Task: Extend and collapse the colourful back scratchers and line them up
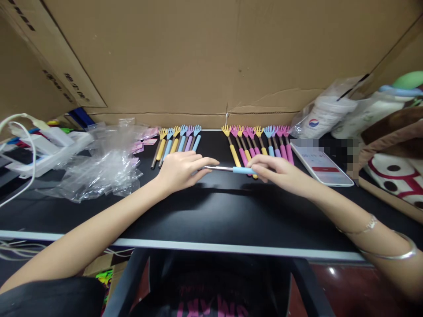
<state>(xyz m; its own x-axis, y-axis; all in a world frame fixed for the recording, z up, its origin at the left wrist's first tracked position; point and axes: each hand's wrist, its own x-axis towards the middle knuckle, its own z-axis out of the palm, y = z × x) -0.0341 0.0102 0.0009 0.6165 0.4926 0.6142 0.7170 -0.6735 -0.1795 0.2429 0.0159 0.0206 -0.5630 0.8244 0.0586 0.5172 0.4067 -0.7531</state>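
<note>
Level above the black desk I hold a thin metal back scratcher rod with a light blue grip (243,170). My left hand (185,171) pinches the bare metal end between thumb and fingers. At the other end, my right hand (276,171) has its fingers closed on the blue grip. No claw shows on this rod; its tips are partly hidden by my fingers. Behind my left hand lies a row of back scratchers (161,149) in yellow, blue and purple. Another row of back scratchers (235,154), with pink ones among them, lies behind my right hand.
Crumpled clear plastic bags (99,167) and a white power strip (49,154) lie at left. On the right are a phone (322,163), a bagged white cup (330,114) and a brown-and-white patterned bag (393,171). A cardboard wall (165,57) closes off the back.
</note>
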